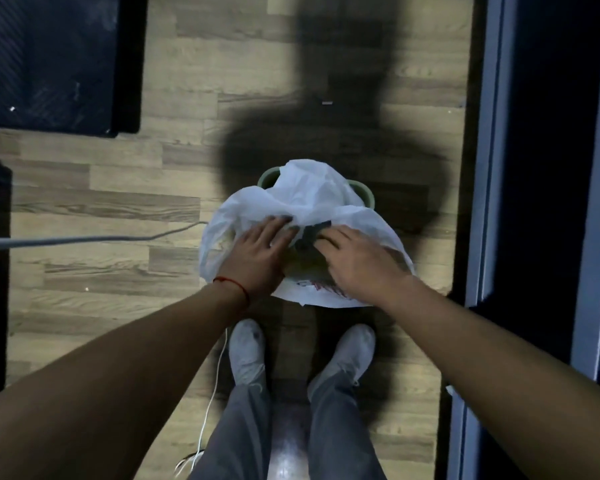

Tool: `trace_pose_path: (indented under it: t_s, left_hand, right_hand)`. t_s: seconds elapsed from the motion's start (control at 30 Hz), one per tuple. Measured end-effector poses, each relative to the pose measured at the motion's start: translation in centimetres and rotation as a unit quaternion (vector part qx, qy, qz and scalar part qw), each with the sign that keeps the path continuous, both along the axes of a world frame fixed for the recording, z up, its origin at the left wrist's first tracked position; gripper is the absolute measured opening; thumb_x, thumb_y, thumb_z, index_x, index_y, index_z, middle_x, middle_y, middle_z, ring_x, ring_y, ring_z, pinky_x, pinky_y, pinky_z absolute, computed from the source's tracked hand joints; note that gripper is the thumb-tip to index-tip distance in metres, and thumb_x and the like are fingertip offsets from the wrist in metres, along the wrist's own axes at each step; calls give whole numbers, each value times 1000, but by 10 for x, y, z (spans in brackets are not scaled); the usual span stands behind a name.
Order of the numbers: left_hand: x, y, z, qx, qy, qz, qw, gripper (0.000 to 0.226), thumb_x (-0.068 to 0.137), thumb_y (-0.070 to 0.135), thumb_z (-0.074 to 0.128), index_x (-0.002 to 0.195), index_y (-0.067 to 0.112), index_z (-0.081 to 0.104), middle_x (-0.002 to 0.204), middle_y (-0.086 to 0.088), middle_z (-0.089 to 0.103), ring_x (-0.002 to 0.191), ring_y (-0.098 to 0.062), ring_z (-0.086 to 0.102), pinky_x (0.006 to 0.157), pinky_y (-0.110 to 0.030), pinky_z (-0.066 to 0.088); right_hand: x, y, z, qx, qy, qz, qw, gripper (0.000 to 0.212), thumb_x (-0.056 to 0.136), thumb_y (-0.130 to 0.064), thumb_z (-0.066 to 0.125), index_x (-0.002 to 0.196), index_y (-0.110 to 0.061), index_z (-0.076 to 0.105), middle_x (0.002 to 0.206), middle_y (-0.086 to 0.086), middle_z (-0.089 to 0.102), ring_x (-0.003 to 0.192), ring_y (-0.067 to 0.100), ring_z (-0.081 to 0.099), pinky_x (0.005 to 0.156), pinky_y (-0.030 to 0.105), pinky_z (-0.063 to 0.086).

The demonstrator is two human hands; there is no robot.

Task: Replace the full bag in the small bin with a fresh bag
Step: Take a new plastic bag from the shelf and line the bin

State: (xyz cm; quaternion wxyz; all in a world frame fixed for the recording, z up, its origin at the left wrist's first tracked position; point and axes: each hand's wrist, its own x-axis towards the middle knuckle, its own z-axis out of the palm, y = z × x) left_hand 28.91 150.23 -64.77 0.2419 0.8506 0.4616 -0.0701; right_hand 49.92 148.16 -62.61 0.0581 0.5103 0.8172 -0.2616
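Note:
A small green bin (365, 192) stands on the wooden floor in front of my feet, mostly covered by a white plastic bag (312, 195) draped over its top. Only two bits of its rim show at the far side. My left hand (257, 254) lies on the bag's near left part, fingers pushed into the folds. My right hand (357, 258) presses on the near right part, fingers curled into the plastic. Between my hands a dark opening shows. Red print shows on the bag's near edge.
A grey cable (84, 241) runs across the floor from the left toward the bin. A thin white cord (215, 386) lies by my left shoe. Dark furniture (56, 60) stands at the upper left, and a dark door frame (492, 168) runs along the right.

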Motion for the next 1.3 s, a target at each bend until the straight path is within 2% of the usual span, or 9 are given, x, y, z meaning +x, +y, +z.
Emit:
trace_pose_path:
  t_s: [0.07, 0.13, 0.23, 0.43, 0.67, 0.77, 0.93, 1.13, 1.3]
  left_hand:
    - [9, 10, -13, 25, 20, -18, 999, 79, 81, 29, 59, 151, 26, 22, 160, -10, 12, 147, -34, 4, 117, -60, 9]
    - [15, 22, -22, 36, 52, -16, 998, 84, 84, 44, 54, 151, 35, 4, 161, -5, -8, 146, -32, -13, 116, -60, -4]
    - [21, 36, -30, 26, 83, -16, 996, 91, 85, 59, 51, 148, 41, -13, 158, -4, -23, 144, -33, -23, 114, -63, -7]
    - [26, 55, -51, 10, 72, 9, 997, 96, 82, 60, 55, 148, 42, -12, 159, -4, -22, 145, -35, -19, 114, -65, -1]
    - [35, 73, -63, -23, 59, 85, 994, 96, 79, 59, 60, 147, 43, -6, 160, 0, 1, 145, -37, -2, 112, -59, 20]
    - [38, 86, -67, -17, 54, 102, 993, 80, 85, 60, 51, 147, 45, 2, 157, 0, 10, 143, -37, 3, 111, -58, 21]
    - [26, 98, -78, -19, 31, 83, 996, 63, 93, 56, 39, 148, 42, 11, 155, -5, 19, 139, -35, 21, 110, -55, 28]
    - [38, 115, -84, -7, -81, 211, 974, 36, 98, 40, 39, 128, 29, 55, 129, -5, 56, 118, -25, 49, 101, -47, 41]
    - [44, 119, -81, -14, -119, 280, 952, 35, 99, 38, 40, 121, 22, 61, 119, -5, 63, 110, -21, 56, 97, -39, 45]
  right_hand:
    - [-9, 5, -15, 6, -72, -46, 996, 58, 96, -29, 45, 150, -17, 27, 161, 8, 14, 149, 27, 8, 118, 41, 1]
    - [-4, 11, -28, 19, -122, -103, 987, 66, 95, -26, 45, 153, -19, 14, 162, 8, -7, 148, 30, -11, 118, 46, -6]
    - [4, 11, -42, 52, -156, -84, 983, 72, 95, -25, 44, 154, -15, 4, 161, 9, -15, 147, 30, -16, 120, 48, -4]
    - [17, 17, -65, 7, -157, -128, 979, 87, 93, -51, 42, 152, -20, -15, 160, 5, -22, 147, 31, -16, 120, 49, -2]
    - [23, 32, -80, -33, -132, -153, 979, 85, 91, -64, 36, 149, -34, -19, 159, -3, -25, 148, 33, -9, 119, 51, 7]
    - [27, 35, -81, -20, -123, -150, 981, 79, 92, -60, 38, 149, -40, -13, 160, -3, -21, 147, 36, 1, 117, 53, 13]
    - [27, 37, -85, 10, -118, -131, 984, 72, 94, -58, 36, 152, -37, 0, 161, 1, -16, 147, 35, 1, 118, 54, 9]
    - [28, 43, -90, 30, -72, -165, 983, 63, 94, -58, 29, 150, -32, 22, 161, 2, 8, 138, 35, 24, 112, 51, 24]
    - [32, 43, -93, 55, -71, -172, 981, 61, 96, -54, 31, 151, -31, 21, 161, 5, 13, 137, 35, 30, 112, 51, 25]
